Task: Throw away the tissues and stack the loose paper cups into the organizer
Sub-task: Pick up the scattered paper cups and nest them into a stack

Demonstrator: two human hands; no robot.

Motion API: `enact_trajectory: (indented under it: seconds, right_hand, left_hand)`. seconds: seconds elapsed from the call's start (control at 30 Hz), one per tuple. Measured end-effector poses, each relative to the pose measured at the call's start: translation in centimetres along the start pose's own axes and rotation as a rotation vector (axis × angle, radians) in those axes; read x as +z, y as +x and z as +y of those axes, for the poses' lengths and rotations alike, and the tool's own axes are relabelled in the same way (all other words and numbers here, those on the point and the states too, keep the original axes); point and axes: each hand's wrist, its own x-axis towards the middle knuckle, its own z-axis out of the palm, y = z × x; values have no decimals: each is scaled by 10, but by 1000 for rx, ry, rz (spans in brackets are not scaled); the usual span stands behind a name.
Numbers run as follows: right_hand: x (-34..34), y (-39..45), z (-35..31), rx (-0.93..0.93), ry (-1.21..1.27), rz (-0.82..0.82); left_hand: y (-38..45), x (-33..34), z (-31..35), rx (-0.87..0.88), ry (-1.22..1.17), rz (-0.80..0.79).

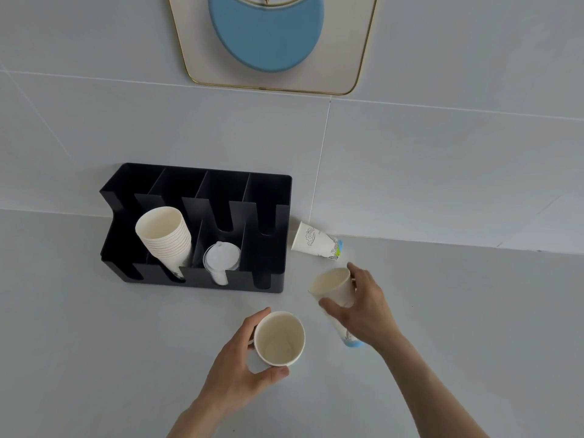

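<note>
Head view looks down on two bare hands, each closed around a paper cup above the pale worktop [94, 343]. Left hand [240, 365] wraps thumb and fingers around an upright cup [279, 338], mouth facing up and empty inside. Right hand [366, 308] grips a second cup [333, 287] by its side wall, tilted so its rim leans toward the organizer; its printed blue base shows beneath the wrist. Just beyond the right hand, a third cup [316, 241] lies on its side against the wall, beside the organizer's right end. The black organizer [275, 191] stands against the wall: one slot near its left end holds a nested stack of cups [166, 238], the next a stack of clear lids [221, 257], the others look empty. No tissues show anywhere in view, so that part seems finished or lies out of frame. My reading: three loose cups remain to join the stack, two already in hand.
</note>
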Motion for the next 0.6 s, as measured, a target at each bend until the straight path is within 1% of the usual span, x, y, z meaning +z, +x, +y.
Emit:
enact_trajectory:
  seconds: [0.07, 0.17, 0.27, 0.33, 0.43, 0.6]
  right_hand:
    - [-20, -7, -23, -55, 189, 20]
    - [-40, -24, -54, -158, 454, -53]
    - [-38, -38, -76, -272, 559, -111]
    - [-26, -42, -80, -320, 548, -144]
    - [1, -46, -75, -323, 474, -194]
    - [34, -48, -48, -288, 241, -258]
  left_hand:
    - [-1, 0, 1, -4, -7, 0]
    - [0, 0, 2, -11, -19, -3]
    - [0, 0, 2, -20, -22, -3]
    - [0, 0, 3, -28, -22, -2]
    - [0, 0, 5, -46, -11, -10]
    - [0, 0, 7, -62, -12, 20]
